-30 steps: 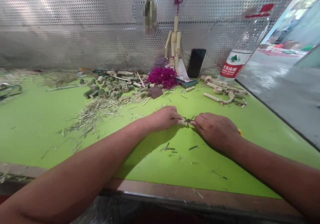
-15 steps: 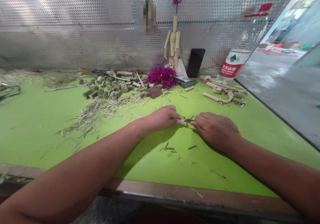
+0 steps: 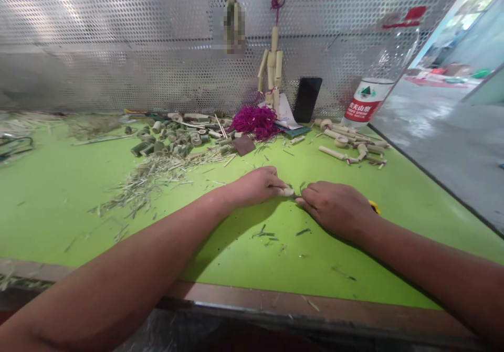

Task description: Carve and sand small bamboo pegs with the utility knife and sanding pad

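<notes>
My left hand (image 3: 260, 185) is closed in a pinch on a short pale bamboo piece (image 3: 289, 191), most of it hidden by the fingers. Facing it, my right hand (image 3: 336, 205) is wrapped round a utility knife (image 3: 374, 206), whose yellow end shows behind the palm. Its dark blade lies against the end of the bamboo, low on the near side. Small green and dark shavings (image 3: 264, 233) are scattered on the green tabletop (image 3: 244, 257) just in front of both hands.
Cut bamboo tubes (image 3: 157, 145) and a heap of shavings (image 3: 145, 179) lie at left. Behind my hands are purple cord (image 3: 255, 123), a phone (image 3: 308, 99) and a strung bamboo figure (image 3: 272, 61). Jointed bamboo pieces (image 3: 354, 145) and a large bottle (image 3: 368, 97) stand right.
My right hand has shifted slightly nearer to me, and the blade has moved from the bamboo's upper side to its lower end. More of the knife's yellow end shows.
</notes>
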`<state>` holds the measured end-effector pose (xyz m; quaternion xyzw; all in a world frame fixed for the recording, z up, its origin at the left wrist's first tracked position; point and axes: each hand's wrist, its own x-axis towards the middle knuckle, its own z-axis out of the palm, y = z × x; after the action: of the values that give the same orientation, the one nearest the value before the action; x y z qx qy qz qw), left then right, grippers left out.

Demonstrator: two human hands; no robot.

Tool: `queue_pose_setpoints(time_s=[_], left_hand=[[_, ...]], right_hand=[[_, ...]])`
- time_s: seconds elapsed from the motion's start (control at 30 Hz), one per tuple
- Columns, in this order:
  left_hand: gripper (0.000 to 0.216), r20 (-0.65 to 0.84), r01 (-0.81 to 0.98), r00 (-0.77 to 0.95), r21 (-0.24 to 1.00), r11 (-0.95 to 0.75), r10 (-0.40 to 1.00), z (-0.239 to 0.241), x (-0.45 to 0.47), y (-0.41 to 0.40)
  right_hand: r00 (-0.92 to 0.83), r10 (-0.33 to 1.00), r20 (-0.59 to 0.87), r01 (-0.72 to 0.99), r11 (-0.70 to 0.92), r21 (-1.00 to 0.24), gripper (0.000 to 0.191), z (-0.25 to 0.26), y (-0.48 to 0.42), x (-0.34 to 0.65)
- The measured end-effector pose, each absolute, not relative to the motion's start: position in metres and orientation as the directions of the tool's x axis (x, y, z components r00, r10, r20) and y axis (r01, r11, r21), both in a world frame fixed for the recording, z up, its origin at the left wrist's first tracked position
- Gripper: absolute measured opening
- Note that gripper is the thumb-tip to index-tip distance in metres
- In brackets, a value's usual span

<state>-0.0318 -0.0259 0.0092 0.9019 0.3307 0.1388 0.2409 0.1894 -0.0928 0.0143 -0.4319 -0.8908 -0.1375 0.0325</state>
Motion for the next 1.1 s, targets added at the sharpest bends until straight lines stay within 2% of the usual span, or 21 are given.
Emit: queue_pose_setpoints(time_s=[0.2, 0.47, 0.6, 0.7, 0.83, 1.1], left_hand=[[0.025, 0.082, 0.534, 0.733, 0.547, -0.645, 0.676, 0.0103, -0.0330, -0.0271], [0.022, 0.059, 0.542, 0.729, 0.560, -0.627, 0.682, 0.0124, -0.0332, -0.0283], [0.023, 0.070, 0.534, 0.733, 0.556, -0.636, 0.677, 0.0115, -0.0335, -0.0277], [0.023, 0.074, 0.533, 0.731, 0.559, -0.635, 0.679, 0.0113, -0.0337, -0.0274], [0.024, 0.056, 0.550, 0.719, 0.564, -0.616, 0.693, 0.0119, -0.0338, -0.0279], [0.023, 0.058, 0.539, 0.718, 0.583, -0.607, 0.694, 0.0112, -0.0333, -0.0282]], right_hand=[[-0.534, 0.787, 0.309, 0.845, 0.497, 0.195, 0.042, 0.0126, -0.0914, 0.1956], [-0.556, 0.808, 0.197, 0.831, 0.531, 0.168, 0.041, 0.0151, -0.0880, 0.1921], [-0.624, 0.771, 0.129, 0.779, 0.598, 0.192, 0.038, 0.0152, -0.0896, 0.1899], [-0.619, 0.769, 0.161, 0.783, 0.590, 0.197, 0.040, 0.0145, -0.0918, 0.1910], [-0.525, 0.812, 0.254, 0.851, 0.496, 0.172, 0.044, 0.0142, -0.0925, 0.1939], [-0.548, 0.812, 0.201, 0.836, 0.524, 0.162, 0.041, 0.0151, -0.0886, 0.1941]])
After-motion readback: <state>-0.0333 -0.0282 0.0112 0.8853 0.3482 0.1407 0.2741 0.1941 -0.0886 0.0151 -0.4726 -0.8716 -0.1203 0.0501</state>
